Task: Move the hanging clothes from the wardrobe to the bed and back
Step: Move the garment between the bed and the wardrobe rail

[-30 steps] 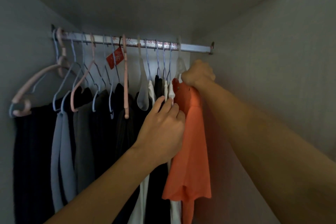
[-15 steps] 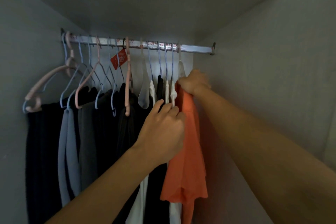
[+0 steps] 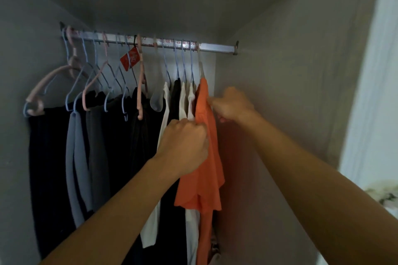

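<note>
A view into an open wardrobe (image 3: 280, 71). A metal rail (image 3: 215, 46) runs across the top, crowded with hangers (image 3: 181, 62) and clothes: dark and grey garments on the left, white and black ones in the middle, and an orange shirt (image 3: 206, 146) at the right end.

Over the last second the right hand (image 3: 233, 103) has dropped from the top of the orange shirt's hanger to the shirt's shoulder, on its right side. The left hand (image 3: 185, 146) has curled from reaching fingers into a fist. This suggests the shirt has just been hung back and is being settled, or is about to be lifted off; which one is unclear.

The left hand's grip is closed tight on the orange shirt's front edge, bunching the fabric beside a white garment (image 3: 190, 101). The right hand's fingers pinch the shirt's shoulder, though blur hides how firmly. All the clothes hang on the rail.
</note>
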`<state>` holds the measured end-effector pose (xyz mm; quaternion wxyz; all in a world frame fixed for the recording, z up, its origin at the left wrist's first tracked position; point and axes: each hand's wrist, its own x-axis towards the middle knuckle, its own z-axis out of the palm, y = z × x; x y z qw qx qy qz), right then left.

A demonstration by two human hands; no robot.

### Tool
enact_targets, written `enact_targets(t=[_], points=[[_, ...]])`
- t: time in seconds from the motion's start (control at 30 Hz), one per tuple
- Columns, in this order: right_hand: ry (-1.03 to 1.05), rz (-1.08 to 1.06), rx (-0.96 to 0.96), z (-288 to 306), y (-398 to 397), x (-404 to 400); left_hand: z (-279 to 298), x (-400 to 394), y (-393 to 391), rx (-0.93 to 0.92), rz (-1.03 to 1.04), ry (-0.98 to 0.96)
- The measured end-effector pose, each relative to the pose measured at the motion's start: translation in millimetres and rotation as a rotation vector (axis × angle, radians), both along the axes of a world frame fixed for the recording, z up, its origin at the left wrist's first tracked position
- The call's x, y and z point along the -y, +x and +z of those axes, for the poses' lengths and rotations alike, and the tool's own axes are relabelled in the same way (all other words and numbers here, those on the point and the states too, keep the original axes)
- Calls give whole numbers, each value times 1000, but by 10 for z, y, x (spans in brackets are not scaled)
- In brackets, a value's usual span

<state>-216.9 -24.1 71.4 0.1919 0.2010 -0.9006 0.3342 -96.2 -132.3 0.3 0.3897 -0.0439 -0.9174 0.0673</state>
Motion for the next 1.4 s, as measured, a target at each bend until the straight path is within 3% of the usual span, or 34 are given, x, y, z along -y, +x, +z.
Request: enact_targets(t=[0.37, 0.6, 0.8, 1.0, 1.4], points=[[472, 38, 16, -524, 1103, -590, -141, 54, 221, 106, -178, 112], [554, -63, 188, -1076, 1876, -987, -570, -168, 454, 269, -265, 33], [496, -246, 288, -1413, 2568, -1540, -848, -738, 737, 522, -534, 103], [465, -483, 308, -1681, 3328, -2115, -1029, -1492, 1114, 698, -772, 55], [386, -867, 403, -2016, 5258, -3448, -1351, -3174, 2397, 849, -1057, -141]])
